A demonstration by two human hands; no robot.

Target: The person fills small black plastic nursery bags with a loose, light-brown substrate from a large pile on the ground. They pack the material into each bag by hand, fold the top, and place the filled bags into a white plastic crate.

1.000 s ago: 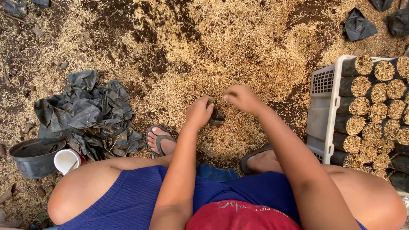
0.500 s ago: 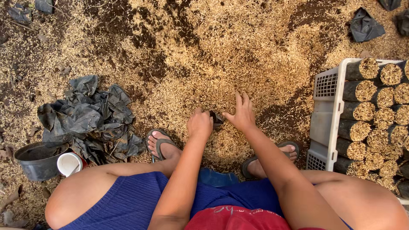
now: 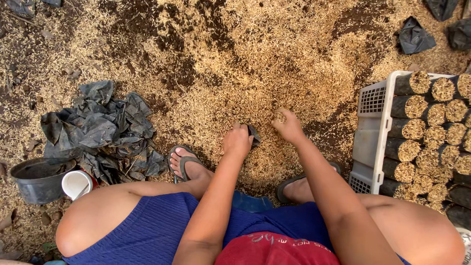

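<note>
Far of your hands the husk-strewn ground (image 3: 255, 59) gives open passage. To the right, the white crate (image 3: 374, 132) packed with filled bags blocks you; to the left, a heap of black bags (image 3: 105, 130) and a grey pot (image 3: 37, 179).

Both arms reach forward and down between the knees; left hand (image 3: 237, 142) curled into a loose fist, knuckles up; right hand (image 3: 288, 125) cupped, fingers bent inward; hands near each other, not touching
</note>
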